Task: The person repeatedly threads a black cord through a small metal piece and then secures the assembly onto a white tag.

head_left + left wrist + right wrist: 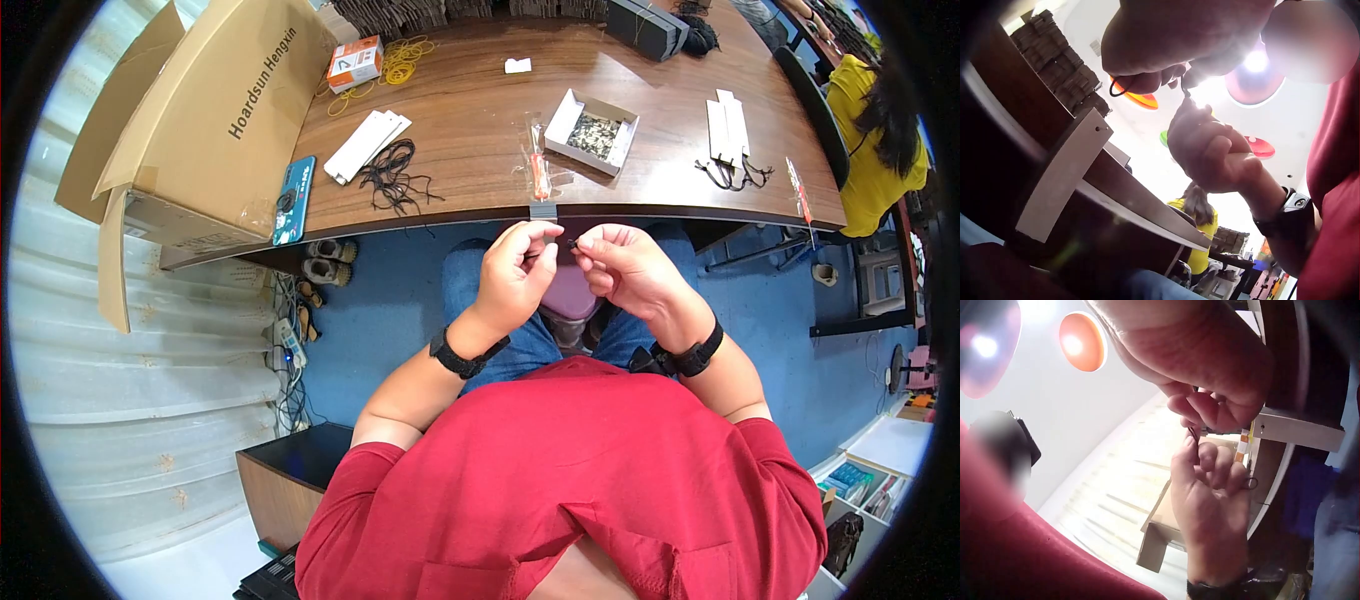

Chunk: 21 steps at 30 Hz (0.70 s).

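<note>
Both hands meet in front of the table edge, over the lap. My left hand point(517, 272) pinches a thin black cord point(1194, 436) between thumb and fingers, and a small loop of it shows beyond the curled fingers. My right hand point(632, 270) pinches the same cord close by, its fingertips right at the left thumb and fingers. Most of the cord is hidden inside the hands. Just beyond them a grey card strip point(1063, 175) with a small hole juts over the table edge.
On the table point(470, 120) lie a shallow white box point(618, 147) of small pieces, black cords point(393, 178), white cards point(365, 145) and more corded cards point(728, 128). A large cardboard box point(215, 130) stands left. Someone in yellow point(870, 140) sits at right.
</note>
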### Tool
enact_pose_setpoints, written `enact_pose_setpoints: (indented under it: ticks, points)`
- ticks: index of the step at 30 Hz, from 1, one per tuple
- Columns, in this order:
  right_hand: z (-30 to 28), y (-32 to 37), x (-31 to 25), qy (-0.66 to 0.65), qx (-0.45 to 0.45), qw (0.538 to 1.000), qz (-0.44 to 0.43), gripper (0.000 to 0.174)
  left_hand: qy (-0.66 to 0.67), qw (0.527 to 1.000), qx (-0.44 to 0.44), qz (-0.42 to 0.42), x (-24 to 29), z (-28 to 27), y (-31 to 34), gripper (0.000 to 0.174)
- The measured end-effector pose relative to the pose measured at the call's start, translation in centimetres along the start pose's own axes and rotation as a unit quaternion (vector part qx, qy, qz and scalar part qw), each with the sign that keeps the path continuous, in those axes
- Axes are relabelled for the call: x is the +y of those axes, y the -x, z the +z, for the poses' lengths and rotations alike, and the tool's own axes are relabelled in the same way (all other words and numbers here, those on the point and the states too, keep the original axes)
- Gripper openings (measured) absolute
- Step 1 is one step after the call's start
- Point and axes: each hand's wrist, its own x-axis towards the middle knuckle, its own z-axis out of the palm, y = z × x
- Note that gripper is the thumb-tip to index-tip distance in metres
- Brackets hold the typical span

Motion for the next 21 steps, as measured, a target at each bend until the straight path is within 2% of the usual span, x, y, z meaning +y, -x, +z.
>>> enact_pose_setpoints:
  ticks: [1, 4, 7, 8, 10, 12, 13, 16, 19, 21]
  points:
    - [0.0, 0.0, 0.0, 0.011, 0.009, 1.0, -0.008, 0.011, -0.002, 1.0, 0.005, 0.014, -0.1, 0.0, -0.1, 0.015]
    - [0.1, -0.2, 0.3, 0.089, 0.035, 0.994, -0.055, 0.012, 0.011, 0.999, -0.034, -0.034, -0.1, -0.1, 0.1, 0.011]
    - [0.6, 0.0, 0.5, 0.162, 0.072, 0.976, -0.126, 0.015, 0.048, 0.999, 0.005, -0.022, -0.6, 0.3, 0.0, 0.009]
    - [0.8, 0.2, 0.4, 0.182, 0.086, 0.968, -0.152, 0.017, 0.055, 0.997, 0.002, -0.044, -0.6, 0.2, 0.0, 0.009]
    - [1.3, 0.5, 0.5, 0.323, 0.112, 0.901, -0.268, 0.015, 0.069, 0.994, -0.004, -0.089, -0.7, -0.2, 0.1, 0.009]
    - [1.8, 0.8, 0.7, 0.442, 0.118, 0.806, -0.375, 0.017, 0.091, 0.99, -0.005, -0.104, -0.7, -0.2, 0.1, 0.009]
    - [2.5, 1.2, 0.2, 0.47, 0.126, 0.797, -0.356, 0.018, 0.103, 0.988, -0.007, -0.112, -0.7, -0.2, 0.2, 0.009]
    - [1.4, 0.4, 0.7, 0.534, 0.114, 0.723, -0.424, 0.013, 0.1, 0.987, -0.022, -0.12, -0.6, -0.2, 0.1, 0.009]
    - [1.6, 0.8, 0.7, 0.504, 0.133, 0.749, -0.409, 0.005, 0.131, 0.981, -0.023, -0.144, -0.5, -0.1, 0.1, 0.01]
    - [1.4, 0.9, 0.7, 0.451, 0.143, 0.815, -0.335, 0.005, 0.176, 0.967, -0.039, -0.182, 0.4, -0.4, -0.1, 0.01]
